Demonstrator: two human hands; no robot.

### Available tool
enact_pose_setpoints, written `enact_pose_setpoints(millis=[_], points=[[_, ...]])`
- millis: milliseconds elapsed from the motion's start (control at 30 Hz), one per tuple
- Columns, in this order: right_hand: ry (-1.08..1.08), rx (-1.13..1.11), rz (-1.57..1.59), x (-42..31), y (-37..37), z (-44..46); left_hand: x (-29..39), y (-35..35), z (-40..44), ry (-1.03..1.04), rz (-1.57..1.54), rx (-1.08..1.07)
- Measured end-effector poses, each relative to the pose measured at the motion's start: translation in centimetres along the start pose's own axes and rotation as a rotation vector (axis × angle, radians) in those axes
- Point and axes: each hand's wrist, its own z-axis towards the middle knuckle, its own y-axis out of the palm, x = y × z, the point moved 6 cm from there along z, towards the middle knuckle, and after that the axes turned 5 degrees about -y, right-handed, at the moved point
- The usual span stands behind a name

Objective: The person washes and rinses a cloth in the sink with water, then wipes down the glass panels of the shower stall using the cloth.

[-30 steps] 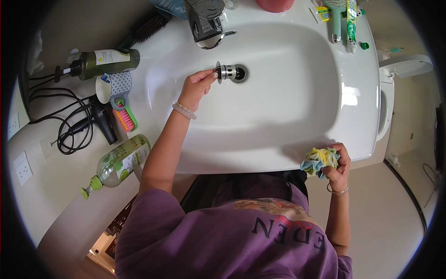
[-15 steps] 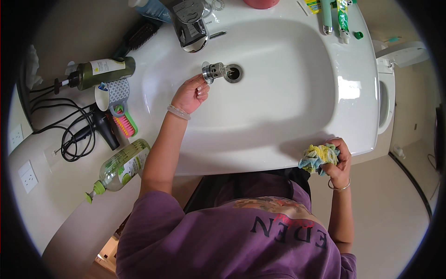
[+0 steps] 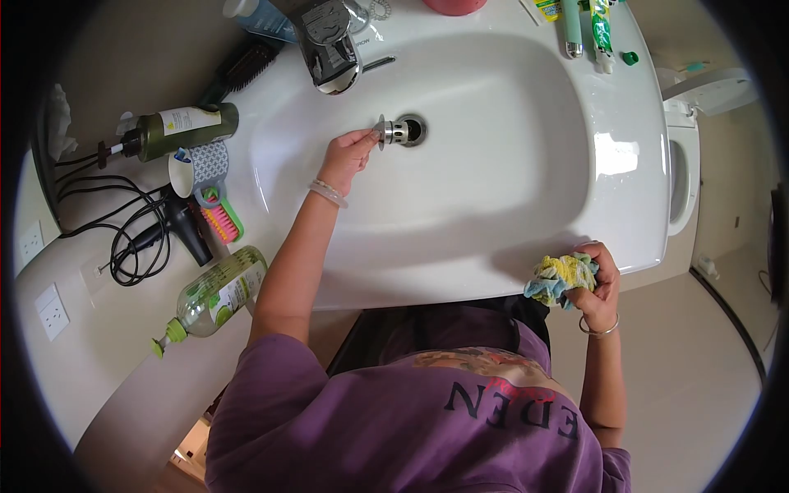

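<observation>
Pinched in my left hand (image 3: 349, 158) is the round cap of a metal drain plug (image 3: 392, 132), tilted on its side with its slotted end at the edge of the drain hole (image 3: 417, 130). The drain lies in the white sink basin (image 3: 493, 156), below the chrome faucet (image 3: 330, 57). Over the sink's front right edge, my right hand (image 3: 603, 287) grips a crumpled yellow and blue cloth (image 3: 562, 278).
Left of the basin are a dark green pump bottle (image 3: 187, 130), a patterned cup (image 3: 201, 168), a pink brush (image 3: 222, 220), a hair dryer (image 3: 185, 226) and a clear soap bottle (image 3: 215, 294). Toothpaste (image 3: 602, 33) lies at the back right.
The left hand first drew the plug back from the drain and turned it, then brought it right again to the hole's edge. The view shifted slightly. The right hand stayed on the cloth.
</observation>
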Motion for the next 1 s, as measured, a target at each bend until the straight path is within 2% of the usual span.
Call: enact_pose_setpoints(millis=[67, 167, 267, 367, 467, 667, 767, 1000], points=[[0.005, 0.000, 0.000, 0.0, 0.0, 0.0, 0.5, 0.6, 0.1, 0.034, 0.085, 0.075], [0.017, 0.006, 0.000, -0.2, 0.1, 0.0, 0.5, 1.3, 1.1, 0.286, 0.267, 0.191], [0.007, 0.012, -0.006, -0.2, 0.1, 0.0, 1.6, 2.4, 0.5, 0.332, 0.544, 0.221], [0.002, 0.012, -0.013, -0.3, 0.1, 0.0, 2.6, 3.7, -0.2, 0.526, 0.801, 0.272], [0.001, 0.019, -0.015, -0.3, 0.2, 0.0, 3.6, 5.1, -0.9, 0.607, 0.985, 0.306], [-0.002, 0.027, -0.033, -0.5, 0.2, 0.1, 3.0, 5.7, 0.1, 0.668, 1.092, 0.316], [-0.008, 0.032, -0.023, -0.4, 0.2, 0.1, 2.8, 5.8, 0.5, 0.635, 1.121, 0.304], [0.008, 0.028, -0.013, -0.3, 0.2, 0.0, 2.9, 5.8, 0.5, 0.619, 1.076, 0.321]])
